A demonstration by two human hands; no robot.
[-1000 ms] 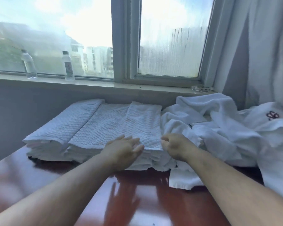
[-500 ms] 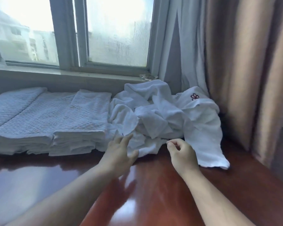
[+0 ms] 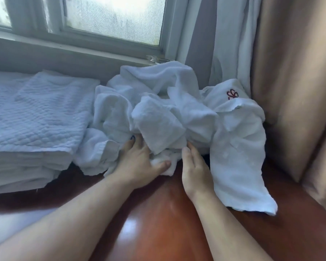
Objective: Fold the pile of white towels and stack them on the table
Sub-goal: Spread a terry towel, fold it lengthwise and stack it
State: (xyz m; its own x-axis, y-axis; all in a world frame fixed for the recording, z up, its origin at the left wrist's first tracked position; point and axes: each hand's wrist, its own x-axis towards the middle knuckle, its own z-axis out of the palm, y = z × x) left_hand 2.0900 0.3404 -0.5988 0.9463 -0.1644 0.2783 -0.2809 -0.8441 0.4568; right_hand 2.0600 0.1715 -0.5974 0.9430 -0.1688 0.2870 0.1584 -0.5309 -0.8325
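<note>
Head view shows both hands at the near edge of the crumpled pile of white towels (image 3: 167, 113). At that edge the left hand (image 3: 139, 166) lies on the cloth with its fingers reaching under a hanging fold and its thumb pressed across a small bunch of towel, so it seems to pinch that bunch. The right hand (image 3: 194, 170) is just beside it, thumb up against the same fold, with the other fingers tucked under the pile and hidden; whether they have closed on cloth cannot be told. One towel in the pile bears a red embroidered mark (image 3: 232, 94) and trails down toward the near right. The pile sits on the glossy reddish-brown table (image 3: 158, 232), pushed up against the wall below the window (image 3: 113, 17). Touching the pile on its left is the stack of folded towels (image 3: 36, 117), quilted in texture and several layers thick. White sheer curtain (image 3: 231, 44) and beige curtain (image 3: 290, 72) hang to the right, behind the pile.
</note>
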